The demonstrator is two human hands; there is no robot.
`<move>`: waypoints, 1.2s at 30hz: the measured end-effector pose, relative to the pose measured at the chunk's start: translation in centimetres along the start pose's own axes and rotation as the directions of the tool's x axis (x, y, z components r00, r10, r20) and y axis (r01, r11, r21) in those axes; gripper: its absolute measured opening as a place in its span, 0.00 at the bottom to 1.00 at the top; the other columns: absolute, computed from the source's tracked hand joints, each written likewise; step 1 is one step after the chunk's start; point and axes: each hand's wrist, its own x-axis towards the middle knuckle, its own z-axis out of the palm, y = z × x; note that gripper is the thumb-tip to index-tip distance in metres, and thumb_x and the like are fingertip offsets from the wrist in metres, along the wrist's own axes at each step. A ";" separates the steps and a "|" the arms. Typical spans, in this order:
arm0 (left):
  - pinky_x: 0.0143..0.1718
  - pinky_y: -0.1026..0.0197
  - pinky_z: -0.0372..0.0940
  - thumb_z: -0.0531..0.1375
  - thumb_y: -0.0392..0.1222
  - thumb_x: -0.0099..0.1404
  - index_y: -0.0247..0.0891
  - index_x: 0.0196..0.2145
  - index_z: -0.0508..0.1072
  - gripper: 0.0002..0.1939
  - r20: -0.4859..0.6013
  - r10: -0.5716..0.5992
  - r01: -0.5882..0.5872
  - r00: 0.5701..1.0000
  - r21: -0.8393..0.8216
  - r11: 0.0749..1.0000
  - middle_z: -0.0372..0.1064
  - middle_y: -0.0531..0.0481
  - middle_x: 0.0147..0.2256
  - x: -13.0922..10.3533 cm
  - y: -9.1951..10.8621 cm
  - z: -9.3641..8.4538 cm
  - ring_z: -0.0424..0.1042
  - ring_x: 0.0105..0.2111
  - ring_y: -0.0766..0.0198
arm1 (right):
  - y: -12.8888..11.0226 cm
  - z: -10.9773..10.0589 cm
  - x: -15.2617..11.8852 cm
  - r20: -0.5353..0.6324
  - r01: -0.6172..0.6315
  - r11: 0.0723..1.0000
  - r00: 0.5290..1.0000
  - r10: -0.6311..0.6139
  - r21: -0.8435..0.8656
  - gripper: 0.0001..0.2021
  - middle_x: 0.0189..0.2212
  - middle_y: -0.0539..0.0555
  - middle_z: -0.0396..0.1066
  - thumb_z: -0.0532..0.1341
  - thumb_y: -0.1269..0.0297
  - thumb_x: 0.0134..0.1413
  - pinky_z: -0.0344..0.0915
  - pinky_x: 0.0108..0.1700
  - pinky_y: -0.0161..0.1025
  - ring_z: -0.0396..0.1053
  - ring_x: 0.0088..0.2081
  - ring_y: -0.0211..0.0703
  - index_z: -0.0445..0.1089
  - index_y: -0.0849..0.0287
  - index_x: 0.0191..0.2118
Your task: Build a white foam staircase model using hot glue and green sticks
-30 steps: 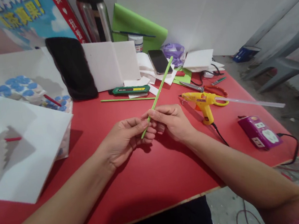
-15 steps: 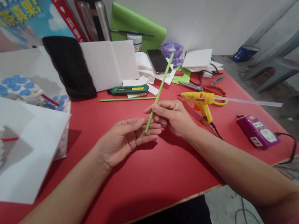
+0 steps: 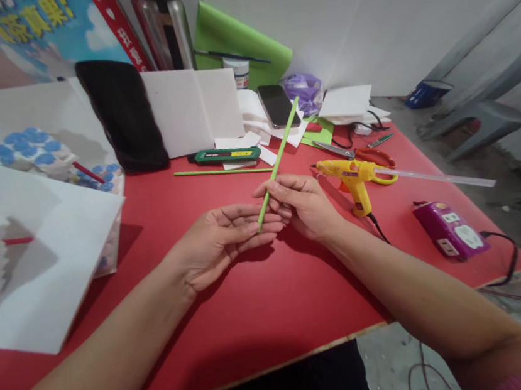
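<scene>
My right hand [image 3: 307, 205] pinches a thin green stick [image 3: 283, 145] between thumb and fingers, tilted with its top end away from me. The lower end of that stick lies over the fingers of my left hand [image 3: 228, 240], close by the thumb tip. My left palm faces up with its fingers stretched out; whether the thumb presses on the stick I cannot tell. Behind my hands a second thin green stick [image 3: 219, 171] lies flat on the red table [image 3: 257, 322]. A green utility knife [image 3: 227, 155] rests just beyond it.
Right of my hands are a yellow glue gun [image 3: 346, 172] with a clear glue stick, scissors [image 3: 377, 156] and a purple power box [image 3: 452, 228]. A phone [image 3: 278, 105] lies on papers at the back. At left, a white board structure [image 3: 58, 245] stands near a black upright object [image 3: 122, 117].
My left thumb has moved in to the right, onto the lower end of the stick. The stick has shifted slightly and stands a bit steeper. My right hand stays nearly in place.
</scene>
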 end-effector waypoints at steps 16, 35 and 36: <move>0.36 0.63 0.80 0.62 0.30 0.70 0.28 0.35 0.85 0.10 -0.021 -0.040 0.042 0.999 0.113 0.993 0.84 0.36 0.34 0.2 0.4 0.1 0.84 0.31 0.59 | -0.3 -0.5 0.1 0.021 0.001 0.999 1.000 0.000 -0.047 0.16 0.22 0.45 0.69 0.72 0.50 0.56 0.53 0.18 0.32 0.57 0.18 0.30 0.81 0.60 0.38; 0.30 0.59 0.79 0.73 0.35 0.59 0.31 0.30 0.82 0.05 -0.180 0.150 -0.089 0.972 0.309 0.947 0.82 0.41 0.28 -0.3 -0.1 0.8 0.82 0.26 0.57 | -0.7 0.4 -0.3 -0.005 -0.013 0.940 1.000 0.012 -0.340 0.23 0.13 0.43 0.62 0.75 0.47 0.51 0.51 0.19 0.33 0.56 0.15 0.30 0.68 0.58 0.22; 0.30 0.59 0.79 0.73 0.35 0.59 0.31 0.30 0.82 0.05 -0.181 0.152 -0.090 0.972 0.310 0.946 0.82 0.41 0.28 -0.3 -0.1 0.8 0.81 0.25 0.58 | -0.7 0.5 -0.3 -0.009 -0.012 0.940 1.000 0.009 -0.340 0.23 0.13 0.43 0.62 0.75 0.47 0.51 0.50 0.19 0.33 0.56 0.15 0.30 0.68 0.57 0.22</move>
